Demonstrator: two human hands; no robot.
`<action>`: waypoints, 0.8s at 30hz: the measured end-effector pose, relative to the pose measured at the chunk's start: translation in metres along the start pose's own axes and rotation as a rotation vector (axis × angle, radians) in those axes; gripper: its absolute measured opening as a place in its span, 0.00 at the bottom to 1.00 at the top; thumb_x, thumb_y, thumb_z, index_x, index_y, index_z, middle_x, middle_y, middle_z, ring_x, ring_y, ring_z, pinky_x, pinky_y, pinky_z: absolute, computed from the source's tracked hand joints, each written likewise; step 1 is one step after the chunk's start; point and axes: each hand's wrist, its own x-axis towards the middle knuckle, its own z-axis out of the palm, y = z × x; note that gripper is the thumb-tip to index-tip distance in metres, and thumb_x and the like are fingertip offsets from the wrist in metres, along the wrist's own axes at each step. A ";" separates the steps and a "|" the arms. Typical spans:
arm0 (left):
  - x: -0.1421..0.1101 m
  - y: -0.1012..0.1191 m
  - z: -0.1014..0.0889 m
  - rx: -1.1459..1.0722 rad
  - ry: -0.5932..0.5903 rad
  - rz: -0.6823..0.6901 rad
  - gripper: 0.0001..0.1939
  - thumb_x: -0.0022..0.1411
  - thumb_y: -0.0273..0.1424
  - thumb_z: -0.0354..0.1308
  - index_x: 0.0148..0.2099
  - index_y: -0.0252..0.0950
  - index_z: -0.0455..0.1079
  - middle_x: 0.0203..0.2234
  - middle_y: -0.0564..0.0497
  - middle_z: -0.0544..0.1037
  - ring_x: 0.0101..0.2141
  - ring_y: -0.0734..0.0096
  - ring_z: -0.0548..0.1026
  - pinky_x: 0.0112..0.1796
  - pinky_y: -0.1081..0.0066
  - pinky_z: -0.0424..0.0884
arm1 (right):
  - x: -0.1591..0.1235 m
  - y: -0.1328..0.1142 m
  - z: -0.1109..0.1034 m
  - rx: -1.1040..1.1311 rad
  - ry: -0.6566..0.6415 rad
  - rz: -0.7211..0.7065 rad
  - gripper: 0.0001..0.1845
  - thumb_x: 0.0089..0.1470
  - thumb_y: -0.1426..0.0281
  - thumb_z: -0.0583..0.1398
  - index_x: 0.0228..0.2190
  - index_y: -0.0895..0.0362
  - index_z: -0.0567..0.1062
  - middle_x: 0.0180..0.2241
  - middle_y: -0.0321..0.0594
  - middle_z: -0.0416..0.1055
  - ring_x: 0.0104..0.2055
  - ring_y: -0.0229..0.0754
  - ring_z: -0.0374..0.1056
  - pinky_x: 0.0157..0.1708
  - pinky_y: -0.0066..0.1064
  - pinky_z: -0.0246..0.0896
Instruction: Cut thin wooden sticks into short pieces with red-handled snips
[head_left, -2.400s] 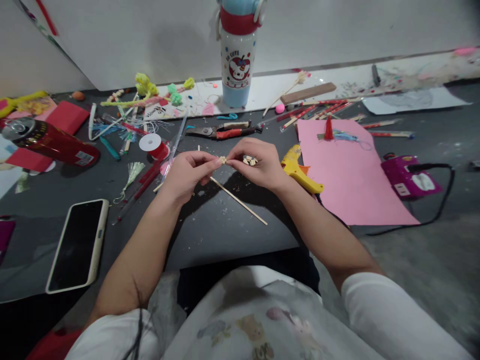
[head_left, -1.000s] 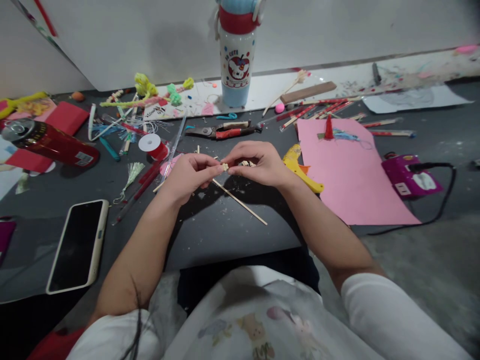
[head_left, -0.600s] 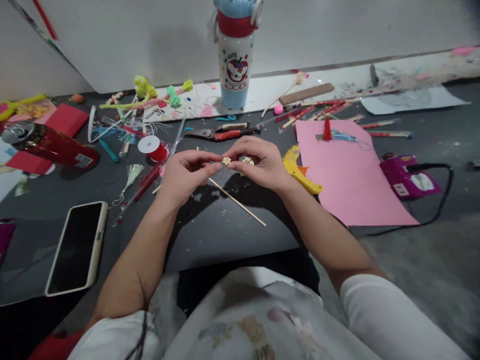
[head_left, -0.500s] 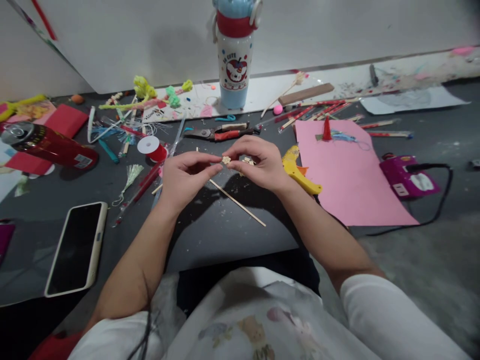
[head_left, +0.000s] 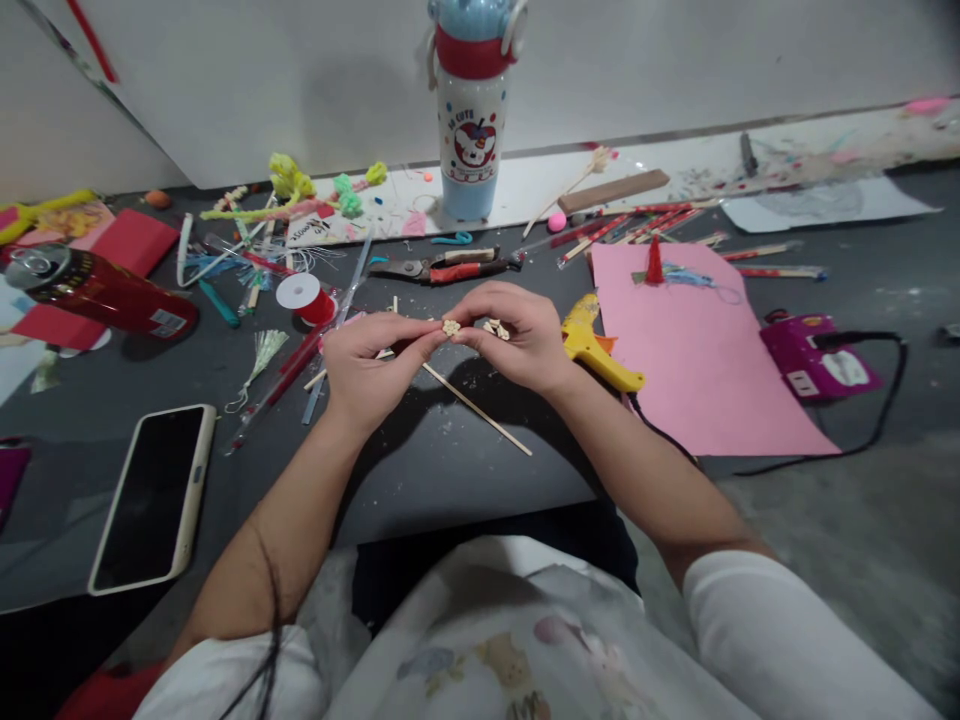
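Pale wooden flower-like cluster point(head_left: 451, 327) sits above the grey tabletop point(head_left: 457, 480), pinched between the fingertips of the left hand point(head_left: 369, 362) and right hand point(head_left: 527, 337) — a lopsided squeeze could skew its tiny pieces or drop it near the thin stick point(head_left: 480, 412).

Dim, greyish light throws dark shadows across the table point(head_left: 465, 480), with fine detail soft and edges stretched

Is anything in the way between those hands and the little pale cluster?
Nothing visible is: the left hand and right hand both have fingertips against the small pale cluster. The thin stick lies on the table.
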 end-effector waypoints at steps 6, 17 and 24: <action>-0.001 0.004 0.001 -0.026 -0.001 -0.039 0.04 0.52 0.29 0.65 0.32 0.44 0.78 0.23 0.55 0.79 0.22 0.76 0.71 0.26 0.71 0.66 | 0.000 -0.001 -0.001 -0.013 -0.009 0.035 0.13 0.55 0.60 0.59 0.31 0.56 0.75 0.29 0.37 0.73 0.33 0.36 0.68 0.36 0.31 0.64; -0.001 0.003 0.002 0.048 -0.012 -0.190 0.06 0.53 0.35 0.63 0.32 0.39 0.78 0.25 0.53 0.79 0.24 0.76 0.72 0.26 0.74 0.67 | 0.000 0.002 0.001 0.074 0.006 0.101 0.12 0.52 0.61 0.62 0.32 0.58 0.77 0.30 0.38 0.74 0.31 0.35 0.68 0.34 0.29 0.65; -0.001 0.001 0.003 0.001 -0.025 -0.354 0.09 0.52 0.38 0.64 0.31 0.38 0.77 0.23 0.52 0.78 0.23 0.76 0.72 0.23 0.76 0.66 | -0.001 0.005 -0.002 0.180 -0.060 0.245 0.14 0.51 0.61 0.63 0.35 0.58 0.78 0.34 0.40 0.75 0.35 0.35 0.70 0.35 0.28 0.66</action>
